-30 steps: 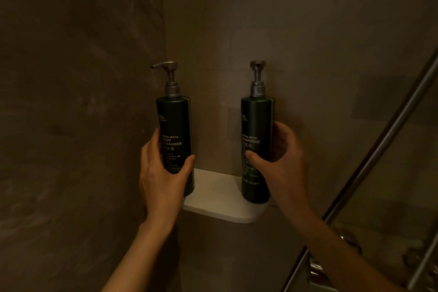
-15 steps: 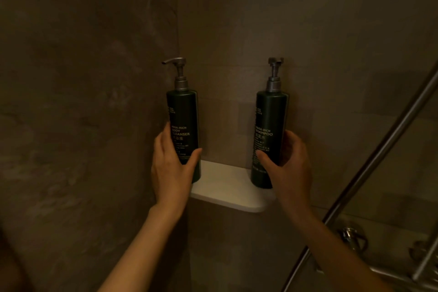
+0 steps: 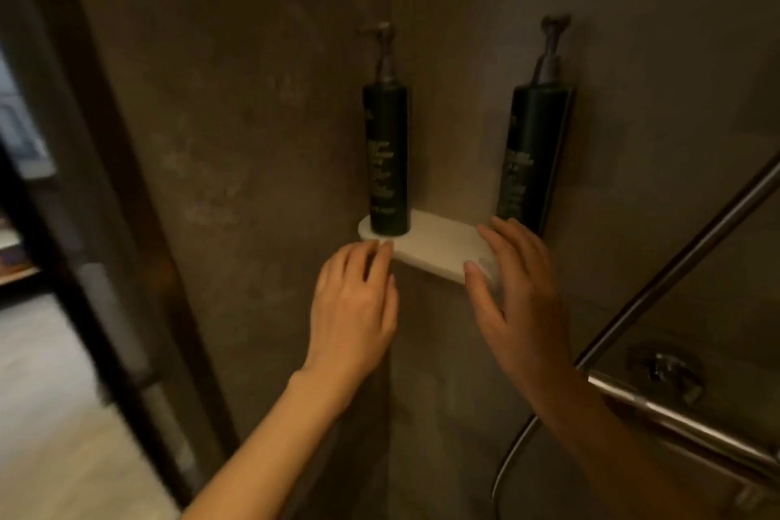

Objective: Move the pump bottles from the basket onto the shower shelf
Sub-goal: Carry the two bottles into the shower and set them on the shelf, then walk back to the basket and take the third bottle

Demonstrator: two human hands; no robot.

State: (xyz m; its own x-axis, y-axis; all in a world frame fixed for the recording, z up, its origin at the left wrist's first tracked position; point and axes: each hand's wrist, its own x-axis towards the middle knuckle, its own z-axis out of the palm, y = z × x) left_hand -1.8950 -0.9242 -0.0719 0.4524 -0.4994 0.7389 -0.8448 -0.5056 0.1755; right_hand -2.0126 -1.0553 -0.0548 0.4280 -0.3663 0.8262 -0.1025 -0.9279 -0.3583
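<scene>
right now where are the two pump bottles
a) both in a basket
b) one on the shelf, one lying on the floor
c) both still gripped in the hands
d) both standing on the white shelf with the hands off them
d: the left pump bottle and the right pump bottle stand upright on the white corner shelf, while the left hand and right hand are open just below them, gripping nothing.
</scene>
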